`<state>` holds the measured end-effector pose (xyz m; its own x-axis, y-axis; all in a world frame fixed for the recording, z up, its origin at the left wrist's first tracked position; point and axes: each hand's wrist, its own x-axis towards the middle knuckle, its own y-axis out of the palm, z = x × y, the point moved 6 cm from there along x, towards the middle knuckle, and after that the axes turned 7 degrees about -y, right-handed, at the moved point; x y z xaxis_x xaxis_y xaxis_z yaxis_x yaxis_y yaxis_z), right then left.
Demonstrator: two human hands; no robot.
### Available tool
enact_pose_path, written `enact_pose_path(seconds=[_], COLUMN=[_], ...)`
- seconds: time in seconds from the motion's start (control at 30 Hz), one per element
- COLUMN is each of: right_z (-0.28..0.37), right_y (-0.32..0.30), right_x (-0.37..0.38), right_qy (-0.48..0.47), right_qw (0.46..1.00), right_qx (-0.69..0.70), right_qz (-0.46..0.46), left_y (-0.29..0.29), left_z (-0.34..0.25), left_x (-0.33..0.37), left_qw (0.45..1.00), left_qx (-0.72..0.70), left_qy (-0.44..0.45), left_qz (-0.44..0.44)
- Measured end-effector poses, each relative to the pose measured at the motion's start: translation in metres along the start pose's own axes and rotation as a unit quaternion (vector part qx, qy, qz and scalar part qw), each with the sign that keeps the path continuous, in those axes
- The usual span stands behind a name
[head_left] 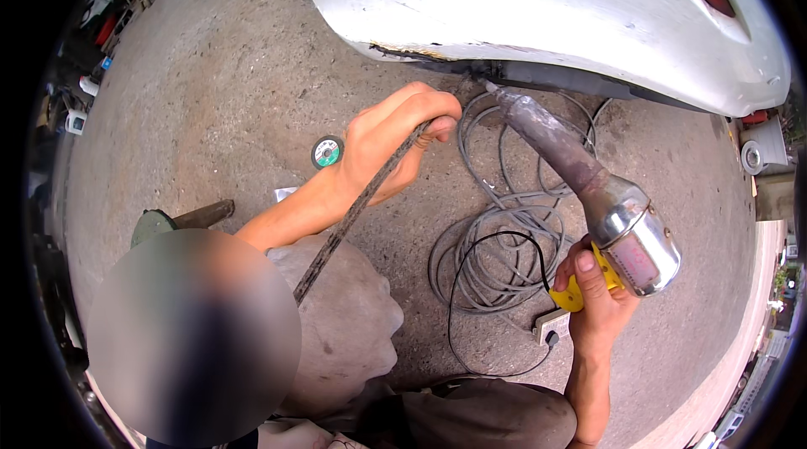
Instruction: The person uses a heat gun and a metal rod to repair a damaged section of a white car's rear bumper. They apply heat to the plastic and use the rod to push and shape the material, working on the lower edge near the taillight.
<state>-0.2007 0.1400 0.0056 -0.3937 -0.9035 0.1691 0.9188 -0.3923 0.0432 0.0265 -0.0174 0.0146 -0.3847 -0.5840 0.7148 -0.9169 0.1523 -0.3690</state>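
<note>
My right hand (601, 298) is closed round the yellow handle of a hot-air gun (614, 209), which has a shiny metal body and a long scorched nozzle. The nozzle's narrow tip points at the dark lower edge of a white car bumper (504, 12); whether it touches cannot be made out. The bumper's paint is chipped along that edge. My left hand (403, 134) is closed on a long, dark, mottled strip (357, 209), just left of the nozzle tip. This strip slants back toward my knee, where a blurred round patch hides its lower part and some of my forearm.
Loops of grey cable (496, 260) lie on the concrete ground (227, 96) beneath the gun. Beside them is a pale socket block (551, 327) with a black plug. A green-and-black abrasive disc (327, 151) lies left of my left wrist. Assorted objects line the far left.
</note>
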Motion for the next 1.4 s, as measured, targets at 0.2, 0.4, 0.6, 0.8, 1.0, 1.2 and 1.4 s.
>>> enact_pose_path(seconds=[0.2, 0.4, 0.6, 0.8, 1.0, 1.2, 1.4], right_z=[-0.001, -0.0011, -0.0064, -0.0026, -0.0078, -0.0088, -0.0089], right_y=[0.0019, 0.0052, 0.0005, 0.0026, 0.0007, 0.0016, 0.0028], right_x=[0.0014, 0.0028, 0.0036, 0.0048, 0.0043, 0.0047, 0.0054], right_qy=[0.006, 0.017, 0.032, 0.035, 0.034, 0.037, 0.04], right_qw=[1.0, 0.999, 0.997, 0.996, 0.995, 0.995, 0.997], right_qx=[0.001, 0.022, 0.075, 0.082, 0.092, 0.093, 0.062], right_qz=[-0.012, -0.019, -0.003, -0.01, -0.008, -0.008, -0.02], left_y=[0.0016, 0.0023, 0.0023, 0.0027, 0.0053, 0.0049, 0.0058], left_z=[0.0037, 0.0062, 0.0077, 0.0064, 0.007, 0.0045, 0.0049], left_x=[-0.0024, -0.0034, -0.0031, -0.0002, -0.0028, -0.0012, 0.0008], left_qw=[0.999, 0.998, 0.997, 0.997, 0.997, 0.999, 0.999], left_qx=[-0.027, -0.052, -0.059, -0.064, -0.058, -0.03, -0.029], left_qy=[-0.022, -0.037, -0.039, -0.039, -0.037, -0.014, -0.01], left_qz=[-0.009, -0.014, -0.015, -0.015, -0.017, -0.014, -0.016])
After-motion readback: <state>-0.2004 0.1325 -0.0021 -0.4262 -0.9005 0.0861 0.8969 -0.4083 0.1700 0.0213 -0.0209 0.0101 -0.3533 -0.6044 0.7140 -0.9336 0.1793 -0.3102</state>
